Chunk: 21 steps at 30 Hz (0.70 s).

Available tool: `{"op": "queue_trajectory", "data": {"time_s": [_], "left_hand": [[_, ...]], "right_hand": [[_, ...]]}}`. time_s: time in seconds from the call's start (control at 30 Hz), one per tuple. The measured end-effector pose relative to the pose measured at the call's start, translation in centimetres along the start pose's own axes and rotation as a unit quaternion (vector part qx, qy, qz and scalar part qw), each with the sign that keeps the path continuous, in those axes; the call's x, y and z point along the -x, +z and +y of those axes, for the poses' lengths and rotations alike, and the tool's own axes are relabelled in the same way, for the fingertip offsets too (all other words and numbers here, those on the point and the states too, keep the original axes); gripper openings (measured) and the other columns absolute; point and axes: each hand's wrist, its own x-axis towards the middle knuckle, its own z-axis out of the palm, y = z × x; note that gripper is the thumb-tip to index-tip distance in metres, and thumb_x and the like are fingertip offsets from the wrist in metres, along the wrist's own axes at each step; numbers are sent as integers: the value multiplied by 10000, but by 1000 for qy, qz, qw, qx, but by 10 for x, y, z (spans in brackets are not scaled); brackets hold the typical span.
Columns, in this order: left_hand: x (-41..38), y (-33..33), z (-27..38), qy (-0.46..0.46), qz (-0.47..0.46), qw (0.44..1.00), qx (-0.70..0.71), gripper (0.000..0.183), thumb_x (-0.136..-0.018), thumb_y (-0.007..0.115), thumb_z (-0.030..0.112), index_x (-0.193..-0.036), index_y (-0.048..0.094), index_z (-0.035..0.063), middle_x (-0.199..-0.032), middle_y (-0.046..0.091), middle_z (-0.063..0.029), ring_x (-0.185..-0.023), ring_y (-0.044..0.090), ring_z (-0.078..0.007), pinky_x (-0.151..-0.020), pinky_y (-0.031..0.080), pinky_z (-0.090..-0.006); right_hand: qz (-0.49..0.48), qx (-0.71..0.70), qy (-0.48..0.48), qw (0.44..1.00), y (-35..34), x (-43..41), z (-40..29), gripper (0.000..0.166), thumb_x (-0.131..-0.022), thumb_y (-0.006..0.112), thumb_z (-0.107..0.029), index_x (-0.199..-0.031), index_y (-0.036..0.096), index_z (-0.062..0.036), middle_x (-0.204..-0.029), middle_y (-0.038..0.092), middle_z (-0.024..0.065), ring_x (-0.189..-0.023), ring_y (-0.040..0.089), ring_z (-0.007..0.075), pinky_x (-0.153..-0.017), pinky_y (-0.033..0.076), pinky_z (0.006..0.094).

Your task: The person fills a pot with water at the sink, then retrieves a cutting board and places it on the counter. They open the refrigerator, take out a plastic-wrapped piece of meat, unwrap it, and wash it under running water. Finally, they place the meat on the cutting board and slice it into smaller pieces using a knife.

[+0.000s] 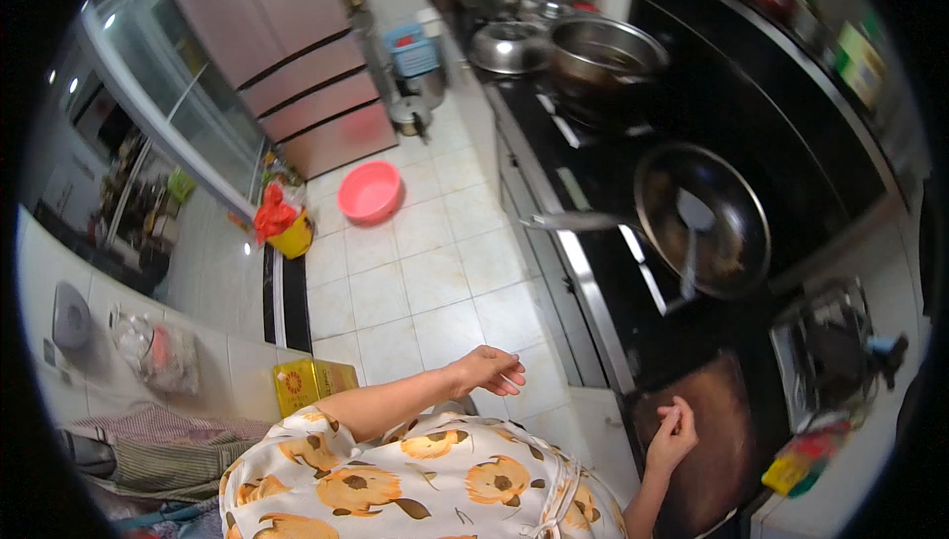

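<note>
My left hand (489,371) is loosely curled in front of my apron, above the tiled floor, and I see nothing in it. Over the brown wooden cutting board (712,450) on the counter is my right hand (673,431), its fingers bent and slightly apart with nothing held; whether it touches the board I cannot tell. Beyond it a dark wok (730,205) sits on the black gas cooktop (623,317), its long handle (578,222) pointing left over the counter's front edge. A metal spatula (693,224) lies inside the wok, beside some brownish food residue.
Farther along the cooktop stands a steel pot (608,57), near a domed metal lid (508,46). A pink basin (369,192) and a yellow bin (293,235) are on the floor by the refrigerator (296,42). A knife rack (819,346) stands right of the board.
</note>
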Motion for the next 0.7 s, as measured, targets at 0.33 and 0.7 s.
{"op": "queue_trajectory", "data": {"time_s": [0.33, 0.7], "left_hand": [[22, -181, 30, 86, 105, 972, 192, 305, -932, 403, 282, -984, 550, 19, -906, 631, -95, -731, 636, -170, -616, 521, -264], [35, -315, 91, 165, 194, 924, 287, 304, -925, 412, 267, -1002, 552, 9, -919, 627, -114, -752, 627, -171, -662, 512, -268]], "right_hand": [[-292, -29, -127, 948, 245, -9, -142, 114, -813, 541, -25, -876, 613, 36, -730, 628, 139, -648, 626, 213, -582, 478, 294], [-407, -13, -192, 893, 423, -80, -216, 122, -837, 547, -66, -869, 625, 23, -684, 632, 123, -628, 641, 163, -553, 483, 256]]}}
